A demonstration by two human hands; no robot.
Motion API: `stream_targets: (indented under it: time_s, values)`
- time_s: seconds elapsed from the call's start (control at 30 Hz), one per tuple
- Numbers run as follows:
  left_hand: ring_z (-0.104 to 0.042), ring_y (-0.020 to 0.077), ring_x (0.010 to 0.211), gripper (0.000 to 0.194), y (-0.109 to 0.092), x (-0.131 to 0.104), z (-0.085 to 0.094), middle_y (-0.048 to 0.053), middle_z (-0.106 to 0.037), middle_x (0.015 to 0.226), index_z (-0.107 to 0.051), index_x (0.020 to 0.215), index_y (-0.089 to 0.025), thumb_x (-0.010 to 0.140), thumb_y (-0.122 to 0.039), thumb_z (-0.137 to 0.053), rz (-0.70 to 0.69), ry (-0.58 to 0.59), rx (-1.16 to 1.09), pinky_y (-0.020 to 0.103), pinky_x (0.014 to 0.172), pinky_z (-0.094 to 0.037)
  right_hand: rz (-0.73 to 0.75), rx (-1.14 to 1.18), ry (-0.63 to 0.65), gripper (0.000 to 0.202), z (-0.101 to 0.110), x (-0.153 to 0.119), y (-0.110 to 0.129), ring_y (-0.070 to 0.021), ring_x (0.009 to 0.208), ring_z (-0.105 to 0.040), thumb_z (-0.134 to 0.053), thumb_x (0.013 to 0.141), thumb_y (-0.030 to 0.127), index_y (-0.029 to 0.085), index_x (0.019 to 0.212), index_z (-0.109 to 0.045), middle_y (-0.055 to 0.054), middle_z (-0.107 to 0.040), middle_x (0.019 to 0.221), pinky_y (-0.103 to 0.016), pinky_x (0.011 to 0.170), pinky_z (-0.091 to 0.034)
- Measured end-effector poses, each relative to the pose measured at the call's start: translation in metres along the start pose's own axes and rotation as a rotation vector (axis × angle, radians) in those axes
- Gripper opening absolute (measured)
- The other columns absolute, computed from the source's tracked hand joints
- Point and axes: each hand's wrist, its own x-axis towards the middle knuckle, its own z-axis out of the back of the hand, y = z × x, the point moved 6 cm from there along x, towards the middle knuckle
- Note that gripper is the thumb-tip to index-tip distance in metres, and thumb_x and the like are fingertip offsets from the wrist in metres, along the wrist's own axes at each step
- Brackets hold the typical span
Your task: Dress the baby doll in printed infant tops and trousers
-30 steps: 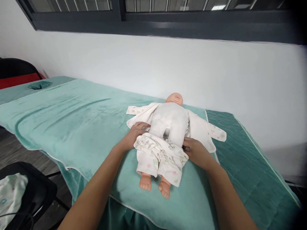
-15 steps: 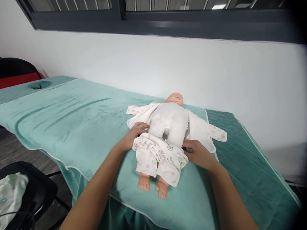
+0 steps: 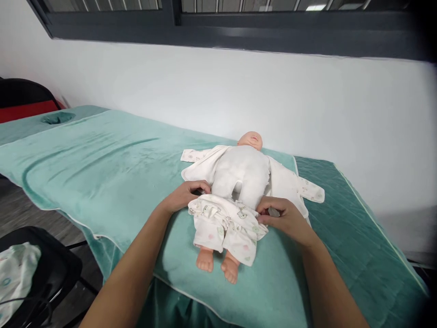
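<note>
A baby doll (image 3: 241,171) with a white cloth body lies on its back, its feet toward me. Its white printed jacket (image 3: 285,177) is spread open, sleeves out to both sides. The patterned pants (image 3: 225,223) are bunched around the lower legs, with the bare feet (image 3: 229,269) sticking out below. At the left end of the waistband, my left hand (image 3: 187,195) is closed on the pants, its fingertips partly hidden. My right hand (image 3: 282,216) pinches the waistband's right end between thumb and fingers.
A light green sheet (image 3: 112,173) covers the bed, with a darker green quilted cover (image 3: 348,218) at right. Behind it is a white wall (image 3: 218,91) below a dark window frame. A black chair (image 3: 58,259) holding a printed cloth (image 3: 17,273) stands at lower left.
My left hand has shifted slightly down and left, its fingers now bent at the waistband. My right hand has closed into a pinch on the waistband. The doll stays in place.
</note>
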Motion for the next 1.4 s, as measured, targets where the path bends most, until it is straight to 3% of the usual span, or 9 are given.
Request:
stream_targets:
  time_s: [0.2,0.33,0.43,0.53,0.6,0.7,0.83,1.23,1.4]
  values:
    - [-0.055,0.0171,0.089,0.014,-0.002,0.000,0.003,0.007,-0.058,0.104,-0.063,0.080,-0.016,0.078,-0.028,-0.069,-0.068,-0.046,-0.014,0.029,0.080,-0.045,-0.041,-0.051,0.001,0.029,0.001,0.000,0.000,-0.0133,0.067,-0.044,-0.065,0.087,0.039,0.020,0.068,-0.053,0.002,-0.050,0.069,-0.027,0.062,-0.033]
    - [-0.056,0.0237,0.112,0.013,-0.003,-0.001,0.005,0.011,-0.055,0.131,-0.062,0.080,-0.017,0.079,-0.029,-0.067,-0.107,-0.142,-0.019,0.036,0.092,-0.045,-0.045,-0.068,-0.123,0.030,0.005,0.002,-0.005,-0.0149,0.069,-0.042,-0.057,0.091,0.044,0.021,0.072,-0.050,0.001,-0.047,0.071,-0.028,0.063,-0.034]
    - [-0.053,0.0259,0.122,0.017,-0.005,0.001,0.003,0.011,-0.054,0.137,-0.057,0.080,-0.017,0.079,-0.029,-0.069,-0.116,-0.193,-0.083,0.041,0.101,-0.042,-0.040,-0.061,-0.267,0.028,0.012,0.002,-0.012,-0.0154,0.070,-0.044,-0.056,0.092,0.044,0.022,0.075,-0.051,0.000,-0.048,0.074,-0.028,0.065,-0.036]
    - [-0.059,0.0218,0.109,0.021,-0.006,0.012,0.001,0.010,-0.061,0.124,-0.054,0.084,-0.018,0.083,-0.034,-0.066,-0.083,-0.222,-0.147,0.037,0.092,-0.046,-0.068,-0.029,-0.421,0.027,0.017,0.001,-0.020,-0.0155,0.072,-0.047,-0.056,0.091,0.046,0.022,0.079,-0.054,0.000,-0.052,0.076,-0.028,0.066,-0.038]
    - [-0.059,0.0165,0.090,0.023,-0.005,0.023,0.005,0.005,-0.064,0.101,-0.053,0.087,-0.018,0.087,-0.039,-0.062,-0.054,-0.277,-0.102,0.030,0.078,-0.046,-0.114,-0.029,-0.516,0.027,0.021,-0.001,-0.026,-0.0155,0.071,-0.048,-0.056,0.090,0.048,0.022,0.082,-0.056,0.001,-0.055,0.075,-0.028,0.065,-0.038]
    - [-0.047,0.0111,0.067,0.025,0.000,0.040,0.014,-0.003,-0.051,0.075,-0.052,0.088,-0.020,0.087,-0.043,-0.059,-0.023,-0.397,0.050,0.024,0.063,-0.037,-0.179,-0.071,-0.641,0.029,0.026,-0.004,-0.034,-0.0152,0.068,-0.049,-0.055,0.090,0.051,0.023,0.084,-0.057,0.002,-0.056,0.074,-0.028,0.063,-0.038]
    - [-0.041,0.0110,0.064,0.026,0.009,0.052,0.016,-0.004,-0.043,0.071,-0.048,0.087,-0.021,0.087,-0.044,-0.059,-0.031,-0.460,0.102,0.024,0.059,-0.033,-0.215,-0.168,-0.824,0.031,0.038,-0.007,-0.040,-0.0154,0.067,-0.049,-0.053,0.091,0.051,0.023,0.081,-0.054,0.002,-0.055,0.069,-0.029,0.065,-0.039]
    - [-0.052,0.0136,0.074,0.032,0.016,0.053,0.004,-0.001,-0.056,0.081,-0.057,0.096,-0.020,0.083,-0.049,-0.060,0.018,-0.262,0.025,0.025,0.065,-0.037,-0.201,0.006,-0.525,0.035,0.029,0.005,-0.046,-0.0151,0.064,-0.051,-0.057,0.087,0.056,0.022,0.080,-0.059,0.002,-0.058,0.069,-0.027,0.059,-0.041]
    - [-0.056,0.0148,0.081,0.031,0.013,0.049,0.003,0.000,-0.060,0.090,-0.058,0.101,-0.020,0.076,-0.036,-0.066,0.017,-0.201,-0.058,0.025,0.070,-0.041,-0.161,0.118,-0.414,0.029,0.030,0.004,-0.052,-0.0151,0.074,-0.056,-0.062,0.085,0.051,0.023,0.092,-0.060,0.000,-0.061,0.082,-0.026,0.066,-0.046]
